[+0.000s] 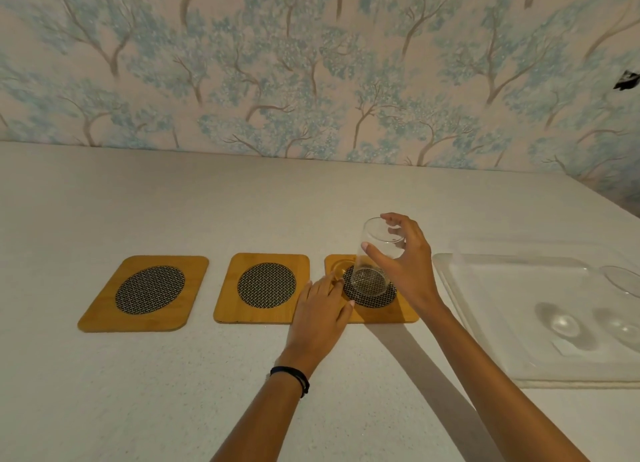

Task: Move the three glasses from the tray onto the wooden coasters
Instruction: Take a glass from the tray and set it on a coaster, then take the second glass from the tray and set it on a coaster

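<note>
Three wooden coasters with dark woven round inserts lie in a row: the left coaster (pixel 104 309), the middle coaster (pixel 228 302) and the right coaster (pixel 405 314). A clear glass (pixel 372 264) stands on the right coaster's dark insert, tilted slightly. My right hand (pixel 408 253) grips it near the rim from above and the right. My left hand (pixel 322 309) lies flat on the right coaster's left edge, fingers spread. On the clear tray (pixel 485 288) at the right, a second glass (pixel 623 281) shows at the frame edge; a third glass is hard to make out.
The white table (pixel 173 392) runs back to a wall with blue tree wallpaper (pixel 277 63). The table's right edge slants behind the tray. A dark band is on my left wrist (pixel 294 375).
</note>
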A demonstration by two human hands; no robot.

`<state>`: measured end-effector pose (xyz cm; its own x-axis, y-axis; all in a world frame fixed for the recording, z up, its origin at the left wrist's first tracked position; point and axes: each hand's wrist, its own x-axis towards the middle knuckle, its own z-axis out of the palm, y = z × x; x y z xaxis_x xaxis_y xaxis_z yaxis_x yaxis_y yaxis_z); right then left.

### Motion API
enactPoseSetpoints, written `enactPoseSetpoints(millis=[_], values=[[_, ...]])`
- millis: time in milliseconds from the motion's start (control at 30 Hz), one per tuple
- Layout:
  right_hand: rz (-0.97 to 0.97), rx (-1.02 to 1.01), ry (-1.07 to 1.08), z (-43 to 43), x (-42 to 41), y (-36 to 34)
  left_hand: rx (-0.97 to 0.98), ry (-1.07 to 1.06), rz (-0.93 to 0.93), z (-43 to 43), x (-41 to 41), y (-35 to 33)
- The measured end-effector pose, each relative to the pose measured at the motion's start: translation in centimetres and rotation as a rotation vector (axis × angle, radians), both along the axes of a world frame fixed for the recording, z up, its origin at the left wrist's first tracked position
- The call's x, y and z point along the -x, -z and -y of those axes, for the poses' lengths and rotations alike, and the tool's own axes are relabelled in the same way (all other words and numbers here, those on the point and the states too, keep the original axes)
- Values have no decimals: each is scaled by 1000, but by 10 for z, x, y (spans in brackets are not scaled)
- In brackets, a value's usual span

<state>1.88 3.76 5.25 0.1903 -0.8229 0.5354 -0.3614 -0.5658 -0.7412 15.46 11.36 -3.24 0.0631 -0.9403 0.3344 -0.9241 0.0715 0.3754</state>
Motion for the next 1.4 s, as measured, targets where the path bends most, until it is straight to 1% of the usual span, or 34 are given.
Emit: enactPoseSetpoints(millis=[167,500,700,967,1200,1400], values=[[-21,-37,-10,1,-1,3,-6,1,0,0,0,0],[-107,-12,-44,-1,3,4,-14,4,-35,0,0,-2],[-145,70,-18,-7,28,-7,-22,13,-22,-1,-1,-2],[-196,204,121,-14,96,-21,0,9,-45,-3,0,-5],[-222,255,322,-14,172,-19,2,2,-57,-4,2,-9],[-162,246,500,-7,226,-7,-16,5,-60,-6,4,-13]])
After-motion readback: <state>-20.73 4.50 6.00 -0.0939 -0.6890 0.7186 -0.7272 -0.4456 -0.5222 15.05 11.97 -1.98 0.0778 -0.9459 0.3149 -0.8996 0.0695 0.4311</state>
